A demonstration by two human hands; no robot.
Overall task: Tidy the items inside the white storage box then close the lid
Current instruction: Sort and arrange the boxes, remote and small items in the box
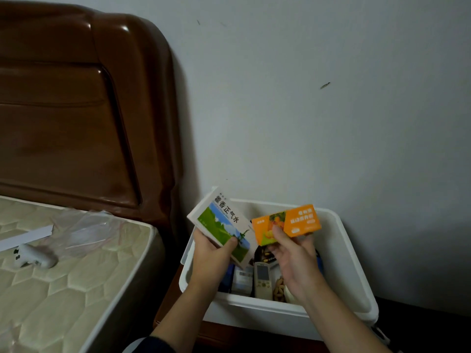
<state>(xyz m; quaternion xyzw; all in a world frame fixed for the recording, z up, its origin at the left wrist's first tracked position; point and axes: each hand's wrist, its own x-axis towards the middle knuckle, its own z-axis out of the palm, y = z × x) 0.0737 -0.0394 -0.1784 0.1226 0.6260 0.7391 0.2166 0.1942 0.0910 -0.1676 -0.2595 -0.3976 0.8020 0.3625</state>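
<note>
The left hand (212, 253) has its fingers curled round the lower edge of a white carton (221, 225), thumb pressed on the printed front; the carton is tilted, its upper corner raised past the box's far-left corner. The right hand (293, 261) pinches an orange carton (295, 222) between thumb and fingers at its lower-left end; the carton is held nearly level. The two cartons sit just beside each other, and whether their near edges touch cannot be told.

Both cartons are held above the white storage box (344, 250), which stands open by the wall (305, 98), lid off. Inside, beneath the hands, lie a remote control (262, 278), a small pack with a barcode (243, 278), and other items too dark to identify. The right half of the box interior shows bare white wall and floor.

To the left, just beside the box, stands a bed with a quilted mattress (63, 289) and brown headboard (76, 110). On the mattress lie a clear plastic bag (84, 230) and a small white device (33, 256).
</note>
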